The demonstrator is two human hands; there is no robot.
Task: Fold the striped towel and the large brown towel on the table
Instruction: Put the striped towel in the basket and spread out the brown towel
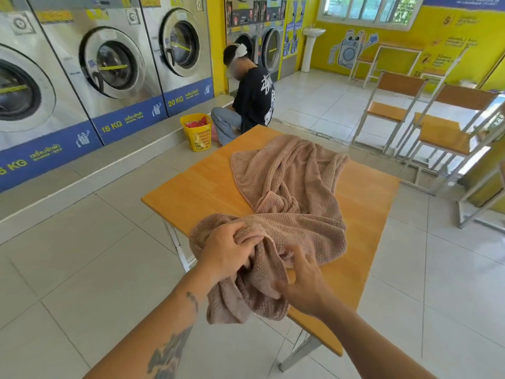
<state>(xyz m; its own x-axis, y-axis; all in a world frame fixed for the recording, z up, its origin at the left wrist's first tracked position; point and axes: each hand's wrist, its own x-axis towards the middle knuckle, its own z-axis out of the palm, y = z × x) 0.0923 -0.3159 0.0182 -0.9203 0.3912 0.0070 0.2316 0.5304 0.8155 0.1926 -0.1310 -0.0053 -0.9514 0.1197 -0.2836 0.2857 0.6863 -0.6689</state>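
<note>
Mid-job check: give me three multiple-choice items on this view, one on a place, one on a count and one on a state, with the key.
1. Where does the yellow laundry basket stand?
A. On the wooden table
B. On the floor below the washing machines
C. On a chair

2. How many towels lie on the table?
A. One
B. Two
C. Three

3. The brown towel is:
A. Folded in a neat stack
B. Crumpled, its near end hanging over the table edge
C. Spread flat

Key:
1 B: it sits on the tiles at the foot of the machines' step.
2 A: only the brown one shows, no striped one.
3 B: it lies in loose folds, and the left hand grips the bunched end.
</note>
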